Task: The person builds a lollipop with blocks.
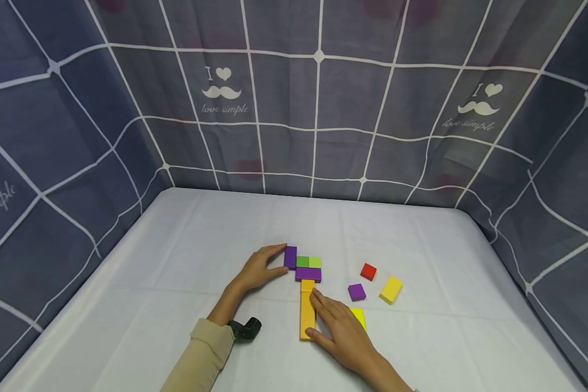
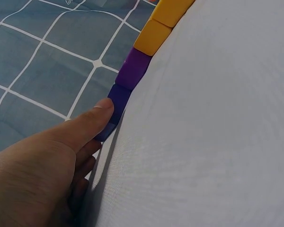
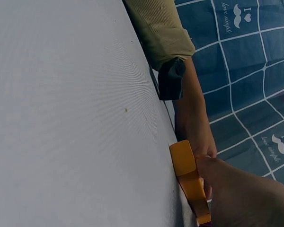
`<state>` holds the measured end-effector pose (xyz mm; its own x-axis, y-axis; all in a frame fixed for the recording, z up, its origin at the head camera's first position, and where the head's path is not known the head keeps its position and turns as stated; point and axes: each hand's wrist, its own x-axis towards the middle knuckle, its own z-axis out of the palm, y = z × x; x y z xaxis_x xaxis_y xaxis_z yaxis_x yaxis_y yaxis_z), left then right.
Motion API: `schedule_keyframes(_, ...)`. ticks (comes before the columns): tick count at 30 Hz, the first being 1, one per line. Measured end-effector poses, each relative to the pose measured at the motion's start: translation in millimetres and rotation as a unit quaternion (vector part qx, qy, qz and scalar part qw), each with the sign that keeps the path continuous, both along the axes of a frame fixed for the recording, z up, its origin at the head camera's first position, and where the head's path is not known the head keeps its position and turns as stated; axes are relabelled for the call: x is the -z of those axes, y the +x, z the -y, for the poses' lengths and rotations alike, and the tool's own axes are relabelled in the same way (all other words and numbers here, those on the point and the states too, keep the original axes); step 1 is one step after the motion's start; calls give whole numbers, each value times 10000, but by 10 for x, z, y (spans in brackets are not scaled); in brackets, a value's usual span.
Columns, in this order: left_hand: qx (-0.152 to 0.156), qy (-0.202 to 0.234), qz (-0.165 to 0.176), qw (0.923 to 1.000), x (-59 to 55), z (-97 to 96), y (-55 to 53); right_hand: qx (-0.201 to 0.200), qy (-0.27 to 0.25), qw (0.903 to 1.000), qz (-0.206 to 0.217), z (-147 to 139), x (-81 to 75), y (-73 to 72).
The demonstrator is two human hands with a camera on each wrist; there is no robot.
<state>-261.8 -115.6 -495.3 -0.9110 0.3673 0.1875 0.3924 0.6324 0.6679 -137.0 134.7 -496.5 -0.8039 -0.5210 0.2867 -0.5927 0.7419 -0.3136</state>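
In the head view my left hand (image 1: 259, 269) pinches a dark purple block (image 1: 291, 257) between thumb and fingers. The left wrist view shows the thumb on this dark purple block (image 2: 118, 103). Right beside it are green blocks (image 1: 308, 262) above a horizontal purple block (image 1: 308, 274). Below that stands a small orange block (image 1: 307, 285), followed by a long orange block (image 1: 306, 316). My right hand (image 1: 340, 329) rests along the right side of the long orange block, fingers fairly straight and thumb touching near its lower end. A yellow block (image 1: 359, 317) is partly hidden behind that hand.
Loose to the right lie a red block (image 1: 368, 271), a small purple block (image 1: 356, 292) and a yellow block (image 1: 391, 289). They lie on a white-covered table (image 1: 176, 316). Dark grid-patterned curtains (image 1: 284, 147) surround the table's back and sides.
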Motion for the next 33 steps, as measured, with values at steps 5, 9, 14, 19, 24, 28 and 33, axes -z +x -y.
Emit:
schedule_keyframes(5,22,-5,-32,10000,12,-2,-5,10,6,9998,-203,-2,6,6)
schedule_keyframes(9,26,-32,-24,10000,26,1,-7,71,42,9997,-212,3,-14,10)
schedule_keyframes(14,6,-59,-17,10000,17,-2,-9,260,-355,9985,-337,-25,-64,-36)
schedule_keyframes(19,-25,-64,-20,10000,13,-4,-9,534,-826,9931,-636,-162,-123,-148)
schedule_keyframes(24,-9,-66,-64,10000,16,-6,-16,1022,-1017,9893,-223,-332,-195,-230)
schedule_keyframes(28,-22,-83,-70,9999,20,-7,-16,1363,-1060,9850,71,-483,-225,-288)
schedule_keyframes(33,-33,-28,-53,10000,13,-10,-9,1612,-1306,9777,320,-656,-237,-334)
